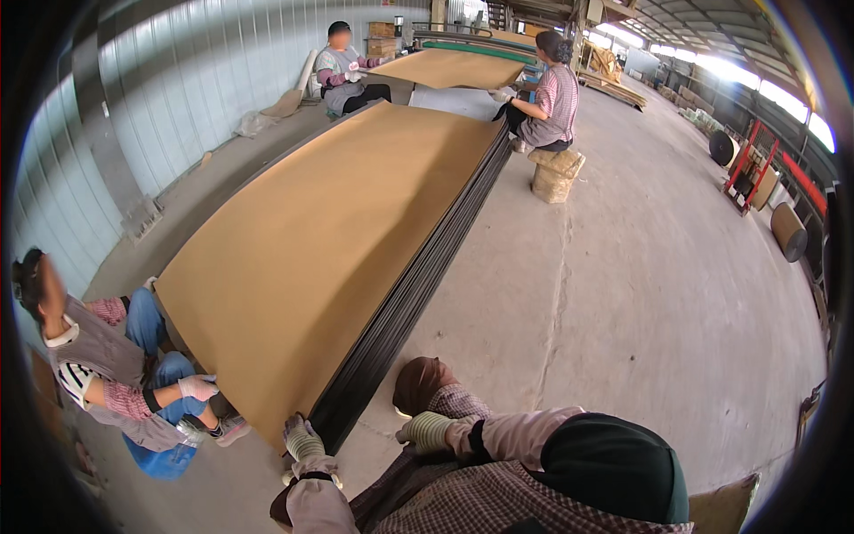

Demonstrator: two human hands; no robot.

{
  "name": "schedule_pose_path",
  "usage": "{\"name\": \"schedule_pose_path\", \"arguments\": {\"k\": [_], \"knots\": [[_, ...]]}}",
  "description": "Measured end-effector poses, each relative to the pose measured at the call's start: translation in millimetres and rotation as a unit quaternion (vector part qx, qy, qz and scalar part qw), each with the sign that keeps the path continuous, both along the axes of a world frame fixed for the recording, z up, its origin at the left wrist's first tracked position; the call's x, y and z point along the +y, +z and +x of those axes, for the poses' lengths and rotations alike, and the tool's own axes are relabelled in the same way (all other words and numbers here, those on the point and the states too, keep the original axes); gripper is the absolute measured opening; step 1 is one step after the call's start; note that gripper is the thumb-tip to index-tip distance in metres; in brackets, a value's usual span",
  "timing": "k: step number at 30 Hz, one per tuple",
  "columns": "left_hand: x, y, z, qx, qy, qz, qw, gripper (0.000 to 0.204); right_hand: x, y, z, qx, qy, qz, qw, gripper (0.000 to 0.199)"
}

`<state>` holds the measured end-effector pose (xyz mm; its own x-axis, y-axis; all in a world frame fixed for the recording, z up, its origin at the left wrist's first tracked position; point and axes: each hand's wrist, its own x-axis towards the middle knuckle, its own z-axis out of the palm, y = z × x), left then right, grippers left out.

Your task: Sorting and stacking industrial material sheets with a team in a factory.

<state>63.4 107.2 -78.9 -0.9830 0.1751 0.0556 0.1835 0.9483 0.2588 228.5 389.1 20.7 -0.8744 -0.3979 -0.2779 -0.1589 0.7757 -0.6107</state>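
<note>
Brown sheet (320,222) tops the black stack (405,307), left hand (304,438) gripping its near corner, right hand (427,432) unclear in closure, far sheet (454,68) not yet laid.

Pale ribbed wall (173,116) running along L side, conc. floor (649,285) stretching R, daylight coming thru high windows (772,94).

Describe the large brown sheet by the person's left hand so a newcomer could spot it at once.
Right of the pale-blue ribbed wall, find the long rectangular stack with dark layered edges. The large, flat brown rectangular sheet covers its top, with the person's striped-gloved left hand at a near corner. Unlike the farther brown sheet between two seated co-workers, this one reaches that hand.
</note>
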Motion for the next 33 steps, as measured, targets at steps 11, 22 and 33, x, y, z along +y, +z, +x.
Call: {"name": "schedule_pose_path", "arguments": {"k": [11,22,33], "knots": [[-6.7,-16.8,-6.6,0.000,0.030,0.009,1.000,0.038,-6.6,9.6,-0.6,-0.002,0.007,0.014,1.000,0.031],[3.2,-18.5,6.3,0.141,-0.031,-0.091,0.985,0.047,-3.5,-8.4,-2.3,0.010,0.008,-0.001,1.000,0.031],[-2.8,-29.0,-10.5,0.054,-0.043,-0.033,0.997,0.047,-3.0,-10.8,-4.1,0.014,0.008,-0.003,1.000,0.031]]}}
